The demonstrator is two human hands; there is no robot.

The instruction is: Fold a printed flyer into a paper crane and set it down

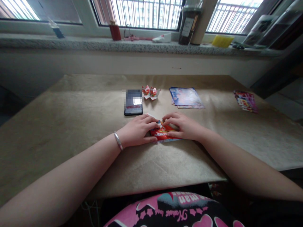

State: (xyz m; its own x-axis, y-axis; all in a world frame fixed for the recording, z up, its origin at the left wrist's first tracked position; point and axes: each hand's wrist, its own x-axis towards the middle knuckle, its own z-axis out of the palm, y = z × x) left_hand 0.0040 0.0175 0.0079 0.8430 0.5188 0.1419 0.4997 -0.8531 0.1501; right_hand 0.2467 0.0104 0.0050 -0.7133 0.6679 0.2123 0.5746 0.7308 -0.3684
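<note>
A red printed paper sheet (163, 136), with white lettering and a pale lower edge, lies flat on the table in front of me. On its left side rests my left hand (142, 130), fingers stretched out over the paper and a silver bangle at the wrist. My right hand (183, 126) presses on the right side with its fingers spread. The fingertips of both hands come close together near the paper's upper middle. Parts of the sheet are hidden under the fingers, so I cannot tell how it is folded.
Beyond my hands lie a phone (133, 107), a folded red-and-white paper shape (151, 92) and a stack of blue printed sheets (187, 96). More colourful printed papers (246, 101) lie far right on the table (71, 126). Behind, the windowsill (82, 44) holds a dark jar (187, 26) and a yellow sponge-like block (222, 41).
</note>
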